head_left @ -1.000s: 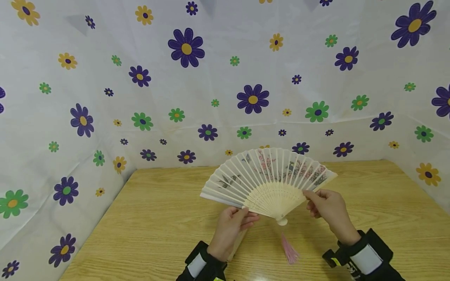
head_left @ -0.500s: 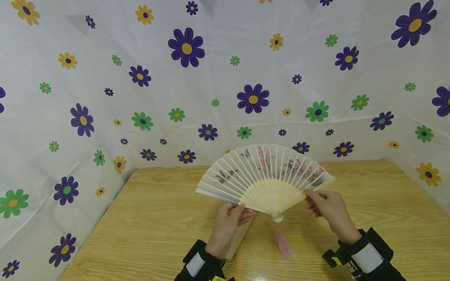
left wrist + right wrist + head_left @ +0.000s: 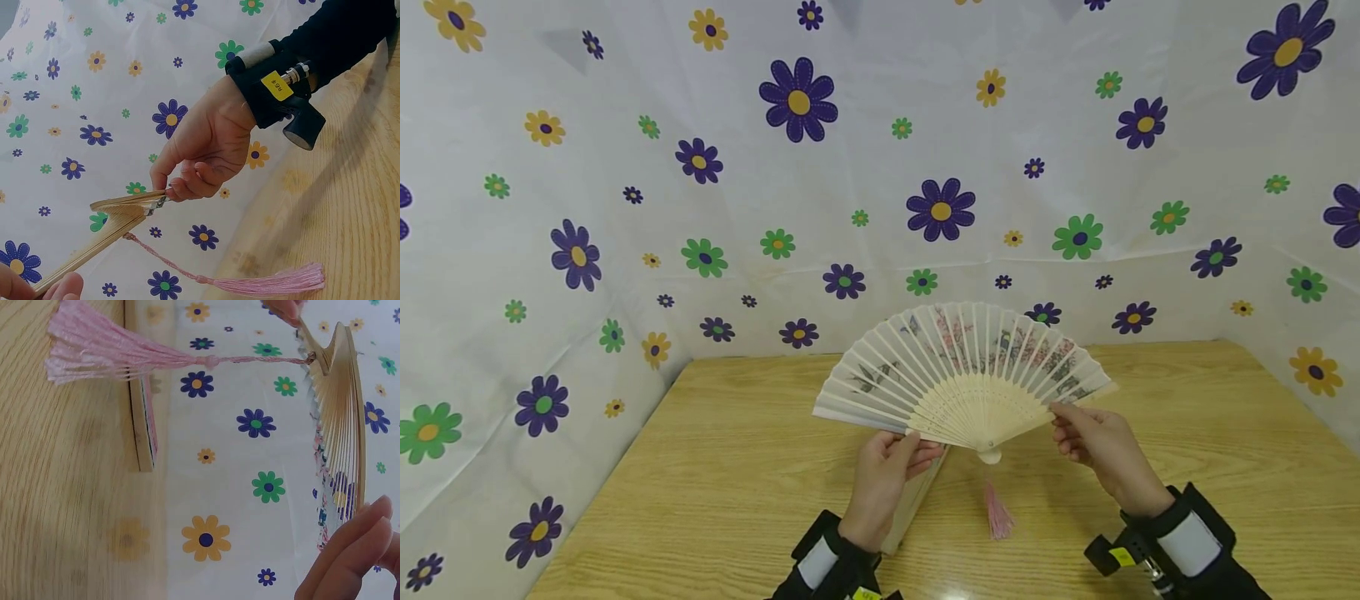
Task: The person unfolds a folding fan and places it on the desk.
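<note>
A spread folding fan point(image 3: 977, 408) with a white printed leaf and pale slatted ribs is held up above the table. My left hand point(image 3: 883, 483) pinches its left outer rib between thumb and fingers. At the opposite edge, my right hand point(image 3: 1108, 454) pinches the right outer rib; the left wrist view shows that same right hand point(image 3: 209, 140) at the fan's far side. A pink tassel point(image 3: 998, 512) hangs from the pivot. Beneath and beside the left hand lies a long pale wooden piece point(image 3: 917, 500); in the right wrist view its edge point(image 3: 142, 425) shows thin coloured layers.
The wood-grain table point(image 3: 737, 467) spreads out on both sides of the hands. A white sheet point(image 3: 865, 167) printed with purple, yellow and green flowers rises behind it and along both sides. Each wrist wears a black strap with a camera point(image 3: 1105, 557).
The fan has risen slightly and shifted left, its tassel swinging along with it. My left hand has moved a little left and up; the right hand has barely moved.
</note>
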Demonstrator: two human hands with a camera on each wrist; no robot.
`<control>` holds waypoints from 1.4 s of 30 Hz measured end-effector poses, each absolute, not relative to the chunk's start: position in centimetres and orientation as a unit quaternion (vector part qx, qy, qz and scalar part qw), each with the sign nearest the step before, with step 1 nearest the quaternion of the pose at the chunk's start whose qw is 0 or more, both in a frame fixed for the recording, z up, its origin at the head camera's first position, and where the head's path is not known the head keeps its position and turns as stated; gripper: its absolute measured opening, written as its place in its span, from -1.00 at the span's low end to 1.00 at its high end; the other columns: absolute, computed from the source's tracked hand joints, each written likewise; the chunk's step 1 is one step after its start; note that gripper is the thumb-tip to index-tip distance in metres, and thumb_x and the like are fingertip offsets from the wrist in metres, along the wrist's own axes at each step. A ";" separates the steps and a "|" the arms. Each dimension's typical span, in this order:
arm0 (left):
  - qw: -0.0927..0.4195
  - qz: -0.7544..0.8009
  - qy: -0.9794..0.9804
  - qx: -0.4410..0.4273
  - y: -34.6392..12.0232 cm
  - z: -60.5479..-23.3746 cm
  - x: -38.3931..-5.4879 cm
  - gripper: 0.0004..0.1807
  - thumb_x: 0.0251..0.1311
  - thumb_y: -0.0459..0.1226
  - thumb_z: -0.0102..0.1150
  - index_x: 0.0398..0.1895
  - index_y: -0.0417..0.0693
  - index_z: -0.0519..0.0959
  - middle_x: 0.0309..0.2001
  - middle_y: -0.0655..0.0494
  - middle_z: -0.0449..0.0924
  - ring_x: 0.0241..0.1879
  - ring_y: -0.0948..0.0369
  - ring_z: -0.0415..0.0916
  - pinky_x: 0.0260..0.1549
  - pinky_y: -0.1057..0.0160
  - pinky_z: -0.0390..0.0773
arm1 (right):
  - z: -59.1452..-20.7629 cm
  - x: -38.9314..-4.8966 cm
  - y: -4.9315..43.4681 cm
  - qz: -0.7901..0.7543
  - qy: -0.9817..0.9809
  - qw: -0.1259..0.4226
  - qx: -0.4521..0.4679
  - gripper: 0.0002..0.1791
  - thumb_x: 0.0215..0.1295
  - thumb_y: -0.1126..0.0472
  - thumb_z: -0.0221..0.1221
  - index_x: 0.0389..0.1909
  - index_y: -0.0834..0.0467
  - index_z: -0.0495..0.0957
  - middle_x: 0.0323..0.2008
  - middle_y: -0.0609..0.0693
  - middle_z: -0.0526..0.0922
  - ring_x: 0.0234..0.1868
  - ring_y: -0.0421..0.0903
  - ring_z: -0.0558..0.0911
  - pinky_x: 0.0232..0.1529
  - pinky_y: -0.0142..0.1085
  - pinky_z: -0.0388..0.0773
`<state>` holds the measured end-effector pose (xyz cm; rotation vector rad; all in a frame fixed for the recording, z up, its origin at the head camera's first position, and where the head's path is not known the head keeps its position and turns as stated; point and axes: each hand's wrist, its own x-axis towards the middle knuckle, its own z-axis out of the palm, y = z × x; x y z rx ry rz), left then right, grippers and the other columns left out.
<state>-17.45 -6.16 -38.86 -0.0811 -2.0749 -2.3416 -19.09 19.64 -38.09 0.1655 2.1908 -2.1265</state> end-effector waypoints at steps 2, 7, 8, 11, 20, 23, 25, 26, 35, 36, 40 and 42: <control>0.004 -0.752 -0.658 -0.022 -6.1 -39.0 -17.6 -0.79 0.40 -0.45 -0.06 -0.12 -0.55 0.47 -0.33 -0.18 0.75 -0.34 0.30 0.68 -0.37 0.51 0.66 | -38.1 -19.0 19.8 -0.707 0.704 0.052 0.051 -0.65 0.47 0.13 0.03 -0.56 0.08 0.55 -0.65 -0.23 0.58 -0.61 -0.33 0.49 -0.61 -0.58 0.51; -0.002 -0.773 -0.634 -0.008 -6.0 -39.4 -18.2 -0.79 0.42 -0.46 -0.12 -0.12 -0.54 0.44 -0.41 0.02 0.72 -0.36 0.33 0.67 -0.40 0.53 0.65 | -37.9 -19.0 20.1 -0.727 0.683 0.062 0.045 -0.61 0.47 0.18 0.02 -0.61 0.06 0.56 -0.65 -0.23 0.56 -0.62 -0.34 0.48 -0.62 -0.60 0.53; -0.003 -0.779 -0.627 -0.005 -6.0 -39.5 -18.4 -0.79 0.43 -0.46 -0.13 -0.12 -0.54 0.43 -0.41 0.04 0.72 -0.36 0.33 0.67 -0.41 0.53 0.65 | -37.9 -19.0 20.1 -0.730 0.679 0.063 0.043 -0.60 0.47 0.19 0.01 -0.62 0.05 0.56 -0.66 -0.23 0.55 -0.62 -0.35 0.48 -0.62 -0.60 0.53; -0.007 -0.790 -0.614 -0.003 -6.0 -39.6 -18.7 -0.79 0.44 -0.45 -0.15 -0.12 -0.52 0.42 -0.38 0.02 0.72 -0.35 0.32 0.67 -0.43 0.54 0.65 | -37.8 -18.9 20.2 -0.738 0.670 0.069 0.041 -0.60 0.46 0.22 0.01 -0.63 0.05 0.56 -0.66 -0.23 0.55 -0.62 -0.35 0.48 -0.62 -0.60 0.52; 0.001 -0.804 -0.594 0.023 -5.7 -39.3 -19.2 -0.82 0.43 -0.44 -0.15 -0.28 -0.41 0.44 -0.47 0.11 0.69 -0.34 0.26 0.68 -0.42 0.52 0.65 | -37.4 -18.8 20.6 -0.778 0.619 0.097 0.051 -0.63 0.45 0.22 0.04 -0.59 0.03 0.62 -0.64 -0.22 0.57 -0.61 -0.35 0.48 -0.63 -0.61 0.52; 0.009 -0.813 -0.582 0.032 -5.5 -39.5 -19.3 -0.80 0.43 -0.45 -0.15 -0.36 -0.36 0.43 -0.51 0.15 0.67 -0.39 0.29 0.68 -0.42 0.52 0.66 | -37.5 -18.8 20.8 -0.789 0.602 0.114 0.050 -0.62 0.47 0.23 0.02 -0.56 0.04 0.64 -0.63 -0.21 0.58 -0.60 -0.35 0.49 -0.62 -0.61 0.52; 0.009 -0.819 -0.573 0.033 -5.5 -39.5 -19.3 -0.80 0.43 -0.46 -0.15 -0.39 -0.35 0.43 -0.52 0.16 0.66 -0.40 0.30 0.68 -0.42 0.52 0.67 | -37.5 -18.8 21.0 -0.789 0.601 0.117 0.049 -0.62 0.48 0.23 0.02 -0.54 0.04 0.65 -0.63 -0.21 0.58 -0.59 -0.35 0.48 -0.62 -0.61 0.52; 0.008 -0.821 -0.570 0.030 -5.4 -39.6 -19.3 -0.80 0.43 -0.47 -0.14 -0.38 -0.36 0.43 -0.52 0.16 0.67 -0.40 0.30 0.68 -0.41 0.51 0.67 | -37.5 -18.9 21.2 -0.786 0.605 0.115 0.049 -0.63 0.48 0.23 0.02 -0.54 0.04 0.65 -0.63 -0.22 0.58 -0.59 -0.35 0.48 -0.62 -0.61 0.52; -0.058 -0.829 -0.557 0.002 -3.5 -39.8 -20.3 -0.73 0.46 -0.43 -0.14 -0.05 -0.58 0.44 -0.36 0.04 0.73 -0.22 0.22 0.67 -0.26 0.44 0.69 | -36.7 -19.2 24.8 -0.775 0.626 0.069 0.052 -0.66 0.47 0.22 0.06 -0.51 0.02 0.68 -0.62 -0.22 0.58 -0.58 -0.35 0.50 -0.59 -0.59 0.57; -0.068 -0.831 -0.553 0.000 -2.7 -39.7 -20.6 -0.73 0.46 -0.43 -0.14 -0.04 -0.58 0.44 -0.35 0.04 0.72 -0.20 0.21 0.67 -0.24 0.43 0.69 | -36.7 -19.3 25.6 -0.779 0.622 0.063 0.051 -0.66 0.46 0.22 0.07 -0.51 0.02 0.68 -0.62 -0.22 0.58 -0.58 -0.35 0.51 -0.60 -0.59 0.57; -0.109 -0.830 -0.547 0.009 1.7 -39.0 -21.9 -0.72 0.45 -0.43 -0.11 -0.01 -0.55 0.47 -0.33 -0.03 0.70 -0.10 0.09 0.65 -0.07 0.28 0.67 | -37.0 -19.5 30.2 -0.797 0.600 0.052 0.037 -0.65 0.47 0.21 0.06 -0.50 0.01 0.71 -0.63 -0.22 0.59 -0.59 -0.35 0.52 -0.62 -0.58 0.57; -0.121 -0.823 -0.554 0.019 4.5 -39.1 -22.5 -0.73 0.43 -0.43 -0.07 -0.03 -0.55 0.51 -0.28 -0.19 0.72 -0.07 0.02 0.63 0.00 0.18 0.64 | -37.6 -19.6 33.0 -0.797 0.600 0.058 0.035 -0.64 0.48 0.19 0.03 -0.47 0.00 0.72 -0.63 -0.21 0.58 -0.59 -0.36 0.52 -0.62 -0.59 0.57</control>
